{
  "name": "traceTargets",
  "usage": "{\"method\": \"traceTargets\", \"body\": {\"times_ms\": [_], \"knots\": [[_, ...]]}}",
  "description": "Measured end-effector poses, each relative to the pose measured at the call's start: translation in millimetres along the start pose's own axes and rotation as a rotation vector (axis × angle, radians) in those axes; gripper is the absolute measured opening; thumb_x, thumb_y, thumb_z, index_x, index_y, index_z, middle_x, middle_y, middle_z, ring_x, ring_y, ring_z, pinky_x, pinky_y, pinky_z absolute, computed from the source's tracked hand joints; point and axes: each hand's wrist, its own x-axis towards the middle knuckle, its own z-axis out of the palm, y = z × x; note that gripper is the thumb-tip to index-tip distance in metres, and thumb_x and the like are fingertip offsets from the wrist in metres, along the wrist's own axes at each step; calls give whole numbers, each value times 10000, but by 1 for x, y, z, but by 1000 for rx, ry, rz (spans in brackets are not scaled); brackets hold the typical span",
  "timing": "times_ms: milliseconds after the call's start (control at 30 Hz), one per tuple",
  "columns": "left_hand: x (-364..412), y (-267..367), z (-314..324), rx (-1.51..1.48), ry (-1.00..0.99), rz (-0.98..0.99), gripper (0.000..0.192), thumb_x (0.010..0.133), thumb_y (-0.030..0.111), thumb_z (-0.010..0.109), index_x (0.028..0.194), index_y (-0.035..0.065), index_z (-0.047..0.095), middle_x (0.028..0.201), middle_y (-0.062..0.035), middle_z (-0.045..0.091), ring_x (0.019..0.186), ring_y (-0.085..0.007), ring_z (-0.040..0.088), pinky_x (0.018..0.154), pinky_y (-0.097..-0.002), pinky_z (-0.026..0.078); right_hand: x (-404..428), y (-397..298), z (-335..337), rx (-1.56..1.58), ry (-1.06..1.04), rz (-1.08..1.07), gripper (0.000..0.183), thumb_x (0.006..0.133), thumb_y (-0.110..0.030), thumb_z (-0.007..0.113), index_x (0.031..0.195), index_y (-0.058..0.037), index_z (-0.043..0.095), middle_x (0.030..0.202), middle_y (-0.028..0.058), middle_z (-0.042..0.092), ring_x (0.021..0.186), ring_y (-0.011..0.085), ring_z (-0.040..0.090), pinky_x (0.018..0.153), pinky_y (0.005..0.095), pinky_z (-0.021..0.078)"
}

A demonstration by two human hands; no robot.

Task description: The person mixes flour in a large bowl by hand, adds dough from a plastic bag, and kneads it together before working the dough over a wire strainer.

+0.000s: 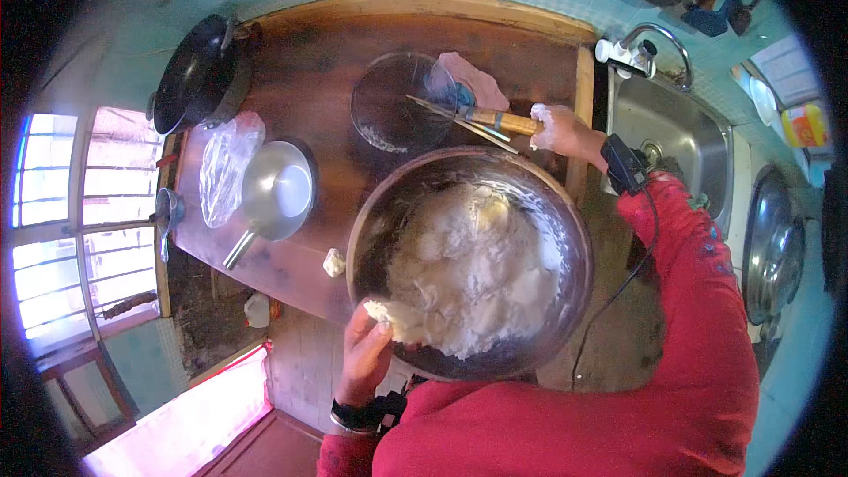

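A large round bowl (580, 238) stands at the near edge of the wooden table, with a heap of white flour and lumpy dough (470, 271) in it. At the bowl's lower left rim, my left hand (371, 351) holds a piece of pale dough (394, 318) between thumb and fingers. My right hand (560, 132), with flour on its fingers, is beyond the bowl on the right and grips the wooden handle (507, 120) of a tool whose far end is hard to make out. Thin sticks (487, 136) lie beside that handle. A small white lump (334, 263) rests left of the bowl.
A clear round container (381, 136) and pink cloth or paper (470, 79) are behind the bowl. To the left are a metal saucepan (265, 195), a plastic bag (228, 165) and a dark wok (199, 73). A steel sink (689, 132) with a faucet (669, 36) is at right.
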Motion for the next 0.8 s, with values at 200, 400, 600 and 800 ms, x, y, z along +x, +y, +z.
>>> {"method": "traceTargets", "body": {"times_ms": [200,400,600,800], "knots": [[-8,1,1,-69,-48,13,463,823,-35,520,1264,44,400,1157,-121,553,1011,-219,570,856,-366,483,-56,-54,-48,121,283,-30,404,685,-205,721,954,36,541,786,244,580,731,352,608,649,398,463],[17,10,6,-89,-216,5,551,820,11,508,1353,75,387,1278,-145,488,1131,-281,516,903,-417,472,-146,-166,-30,643,221,29,297,772,-135,730,905,-23,489,752,-6,475,708,63,429,573,253,398],[21,27,19,-310,-513,69,399,897,181,528,1277,72,475,1304,-105,474,1191,-267,464,985,-468,395,-215,-273,21,608,380,-16,298,774,-189,726,903,-27,512,723,86,511,670,135,447,591,315,414],[-3,57,29,50,-324,235,310,798,12,625,1106,-8,595,1302,-113,439,1000,-211,569,826,-345,512,-245,-353,67,619,440,14,280,830,-204,679,964,-18,519,727,139,524,702,160,511,671,354,445]]}}
